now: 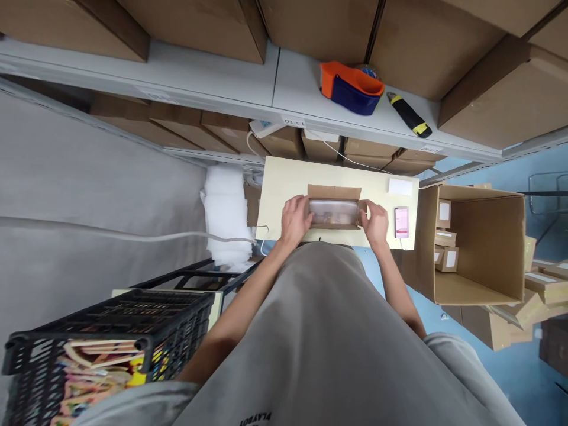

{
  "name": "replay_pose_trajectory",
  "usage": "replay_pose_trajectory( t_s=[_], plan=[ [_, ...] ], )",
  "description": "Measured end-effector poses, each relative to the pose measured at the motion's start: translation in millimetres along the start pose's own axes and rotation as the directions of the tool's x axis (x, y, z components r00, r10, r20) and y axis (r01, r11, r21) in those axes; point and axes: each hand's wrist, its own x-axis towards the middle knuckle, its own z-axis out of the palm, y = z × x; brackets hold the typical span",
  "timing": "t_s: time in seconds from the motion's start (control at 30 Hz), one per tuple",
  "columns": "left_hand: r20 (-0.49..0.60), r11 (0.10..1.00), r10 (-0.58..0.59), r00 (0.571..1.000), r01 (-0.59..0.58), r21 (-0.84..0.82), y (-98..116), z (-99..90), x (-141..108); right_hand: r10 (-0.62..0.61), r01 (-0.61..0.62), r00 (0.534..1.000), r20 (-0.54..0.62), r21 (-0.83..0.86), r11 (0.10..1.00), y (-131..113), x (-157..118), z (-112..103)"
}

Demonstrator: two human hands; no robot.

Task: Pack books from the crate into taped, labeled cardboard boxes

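1. Pale cream rectangular tabletop, centre of the frame, carries a small open brown cardboard box at its near edge; clear plastic wrapping fills the box.
2. Left hand and right hand touch the box's opposite short ends, fingers bent; whether they pinch the cardboard or only rest on it, I cannot tell.
3. Right of the box lie a pink-screened phone and, above it, a white paper slip.
4. Bordering the tabletop: a large open brown carton at right, holding small boxes; a white wrapping roll at left.
5. Across the top, a grey metal shelf bears cartons, an orange-and-navy tape dispenser and a black-and-yellow cutter.
6. Lower left, a black plastic crate stands near the left arm.
7. Grey wall at left; blue floor lower right.
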Motion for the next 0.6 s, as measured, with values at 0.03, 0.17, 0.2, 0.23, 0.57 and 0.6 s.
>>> replay_pose_trajectory(
  t_s=[0.03,0.17,0.2,0.23,0.57,0.6],
  plan=[
    [-0.053,0.997,-0.076,0.996,0.076,-0.003,-4.1,-2.2,-4.0,0.077,-0.076,0.996,-0.045,0.024,0.997,5.8,-3.7,-1.4],
    [-0.001,0.948,-0.317,0.948,0.317,-0.026,-10.3,-3.9,-7.7,0.296,-0.297,0.955,0.033,0.064,0.953,14.0,-9.5,1.5],
    [0.034,0.939,-0.343,0.939,0.344,-0.024,-9.3,-4.1,-6.2,0.312,-0.315,0.949,0.055,0.057,0.947,12.7,-9.3,3.2],
    [0.060,0.933,-0.358,0.932,0.360,-0.021,-7.7,-4.8,-4.1,0.317,-0.320,0.947,0.062,0.048,0.946,10.5,-8.7,4.7],
    [0.005,0.925,-0.380,0.925,0.380,-0.021,-7.8,-33.1,12.6,0.275,-0.275,0.961,0.009,0.041,0.960,-19.3,-5.4,16.2],
    [0.005,0.923,-0.384,0.924,0.384,-0.021,-11.0,-34.4,12.8,0.276,-0.276,0.961,0.008,0.039,0.960,-21.9,-5.4,18.2]
  ],
)
